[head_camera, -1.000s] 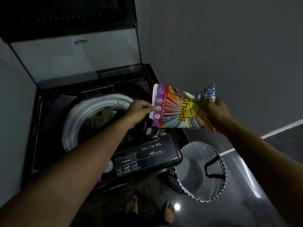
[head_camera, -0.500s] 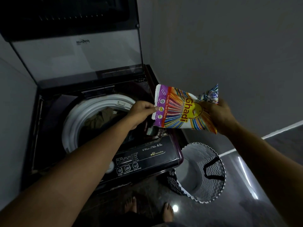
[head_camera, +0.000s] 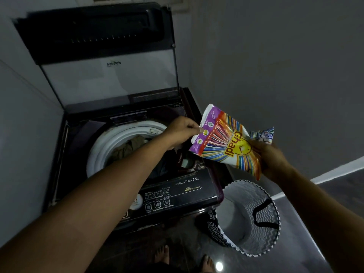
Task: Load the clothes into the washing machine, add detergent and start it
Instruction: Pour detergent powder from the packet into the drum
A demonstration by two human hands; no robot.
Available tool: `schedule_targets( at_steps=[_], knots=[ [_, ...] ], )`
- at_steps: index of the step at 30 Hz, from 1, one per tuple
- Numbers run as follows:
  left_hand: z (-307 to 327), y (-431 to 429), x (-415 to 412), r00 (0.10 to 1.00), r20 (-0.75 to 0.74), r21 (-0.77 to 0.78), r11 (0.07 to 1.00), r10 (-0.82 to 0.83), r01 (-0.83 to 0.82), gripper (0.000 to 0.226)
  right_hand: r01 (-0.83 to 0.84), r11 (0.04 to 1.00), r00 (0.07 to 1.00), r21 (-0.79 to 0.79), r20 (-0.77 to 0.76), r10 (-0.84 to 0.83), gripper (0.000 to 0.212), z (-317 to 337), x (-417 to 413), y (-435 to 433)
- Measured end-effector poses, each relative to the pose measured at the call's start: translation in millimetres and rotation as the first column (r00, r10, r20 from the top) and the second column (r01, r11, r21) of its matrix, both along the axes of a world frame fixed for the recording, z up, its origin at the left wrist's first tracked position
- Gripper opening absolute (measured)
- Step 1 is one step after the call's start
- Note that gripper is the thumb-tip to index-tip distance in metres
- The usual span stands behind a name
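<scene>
A colourful Ghadi detergent packet (head_camera: 226,142) hangs in the air over the right side of the top-loading washing machine (head_camera: 197,192). My left hand (head_camera: 181,133) pinches the packet's purple left edge. My right hand (head_camera: 273,160) grips its right end from below. The machine's lid (head_camera: 106,62) stands upright and open. Inside the white drum ring (head_camera: 102,146) lie dark and olive clothes (head_camera: 128,148). A small open compartment (head_camera: 186,161) sits at the drum's right, just under the packet.
A white laundry basket (head_camera: 250,219) with a wavy pattern and black handle stands on the floor right of the machine, nothing visible inside. Walls close in on the left and right. My bare feet (head_camera: 185,259) are on the dark floor in front.
The packet and both hands have barely shifted, staying over the machine's right side. The view has tilted up a little, showing more of the lid.
</scene>
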State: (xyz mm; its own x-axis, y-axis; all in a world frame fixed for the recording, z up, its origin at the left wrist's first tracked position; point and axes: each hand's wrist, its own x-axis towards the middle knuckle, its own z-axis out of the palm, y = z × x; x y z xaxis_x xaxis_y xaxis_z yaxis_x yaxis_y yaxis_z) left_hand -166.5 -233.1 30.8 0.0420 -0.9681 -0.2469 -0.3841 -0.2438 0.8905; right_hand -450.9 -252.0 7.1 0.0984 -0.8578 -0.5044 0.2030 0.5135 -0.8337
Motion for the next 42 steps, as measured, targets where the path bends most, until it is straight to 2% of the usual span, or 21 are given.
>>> schedule_targets(
  at_steps=[8, 12, 18, 26, 30, 34, 36, 38, 40, 42],
  knots=[
    [55, 2, -11, 1.0, -0.004, -0.02, 1.0, 0.007, -0.007, 0.016, -0.174, 0.979, 0.955, 0.107, 0.262, 0.142, 0.043, -2, 6, 13],
    [83, 10, -15, 0.998, -0.021, -0.042, 0.997, 0.058, -0.059, 0.01, -0.216, 0.972, 0.931, 0.097, 0.321, 0.175, 0.052, 4, 19, 16],
    [123, 13, -20, 0.992, -0.078, -0.069, 0.993, 0.095, -0.101, 0.017, -0.257, 0.965, 0.866, 0.053, 0.456, 0.205, 0.051, 18, 41, 20],
    [174, 13, -40, 0.992, -0.098, -0.123, 0.988, 0.082, -0.094, 0.014, -0.285, 0.957, 0.82, 0.052, 0.53, 0.216, 0.063, 31, 58, 19],
    [185, 20, -47, 0.985, -0.153, -0.131, 0.986, 0.084, -0.104, 0.024, -0.299, 0.954, 0.786, 0.024, 0.573, 0.232, 0.061, 44, 65, 18],
    [190, 34, -49, 0.951, -0.306, -0.166, 0.981, 0.05, -0.105, 0.023, -0.29, 0.957, 0.728, -0.011, 0.647, 0.228, 0.061, 60, 72, 17],
    [191, 41, -47, 0.92, -0.387, -0.187, 0.973, 0.053, -0.135, 0.037, -0.284, 0.958, 0.696, -0.032, 0.68, 0.229, 0.061, 69, 74, 17],
    [187, 49, -45, 0.877, -0.478, -0.174, 0.974, 0.048, -0.148, 0.061, -0.271, 0.962, 0.657, -0.036, 0.723, 0.212, 0.062, 78, 78, 15],
    [178, 56, -46, 0.858, -0.511, -0.194, 0.967, 0.046, -0.167, 0.075, -0.247, 0.968, 0.642, -0.034, 0.743, 0.19, 0.064, 88, 85, 12],
    [170, 64, -52, 0.88, -0.467, -0.257, 0.939, 0.087, -0.23, 0.062, -0.204, 0.978, 0.64, -0.037, 0.751, 0.162, 0.066, 96, 94, 8]
  ],
)
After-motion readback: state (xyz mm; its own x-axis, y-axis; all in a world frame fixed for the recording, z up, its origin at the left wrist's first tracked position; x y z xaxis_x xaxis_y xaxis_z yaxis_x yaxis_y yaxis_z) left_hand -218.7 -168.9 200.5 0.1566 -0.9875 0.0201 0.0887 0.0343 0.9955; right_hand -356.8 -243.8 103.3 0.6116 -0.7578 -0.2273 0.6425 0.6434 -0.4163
